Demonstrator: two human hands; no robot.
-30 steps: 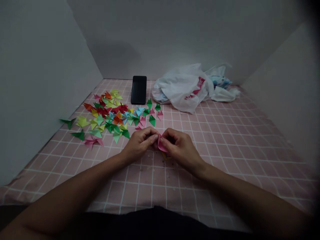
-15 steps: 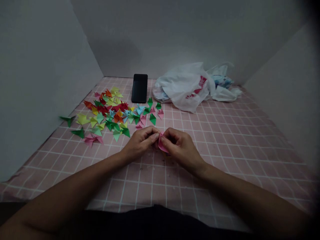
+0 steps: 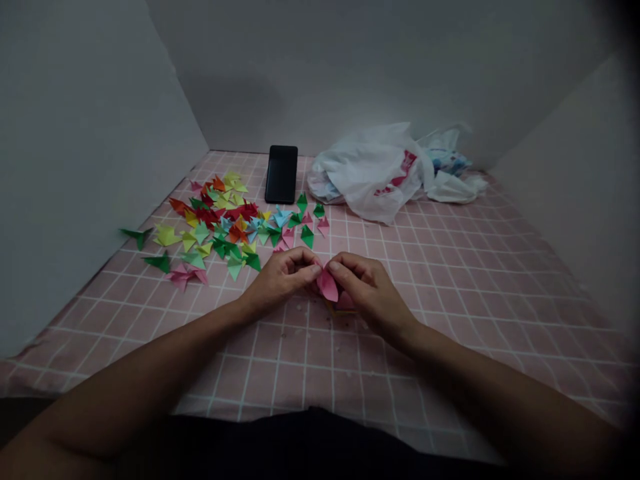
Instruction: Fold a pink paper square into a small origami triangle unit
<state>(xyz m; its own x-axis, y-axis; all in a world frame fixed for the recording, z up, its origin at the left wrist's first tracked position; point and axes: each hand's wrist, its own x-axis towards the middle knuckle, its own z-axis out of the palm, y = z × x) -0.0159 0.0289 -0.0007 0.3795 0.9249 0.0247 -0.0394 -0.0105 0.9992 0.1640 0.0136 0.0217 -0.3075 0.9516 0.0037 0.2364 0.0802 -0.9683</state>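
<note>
My left hand (image 3: 281, 277) and my right hand (image 3: 367, 288) meet over the pink checked tablecloth (image 3: 450, 280), fingers curled. Between the fingertips they pinch a small pink folded paper (image 3: 327, 285), part of it hidden under my right fingers. Just beyond my left hand lies a spread of several folded paper pieces (image 3: 220, 223) in green, yellow, red, orange, blue and pink.
A black phone (image 3: 281, 173) lies flat at the back of the table. A crumpled white plastic bag (image 3: 373, 170) with red print sits at the back right, with more bags (image 3: 450, 167) behind it. White walls enclose the table on the left, back and right.
Both hands stay together on the pink paper; the fingers have shifted and more of the pink paper shows. The view has drifted slightly.
</note>
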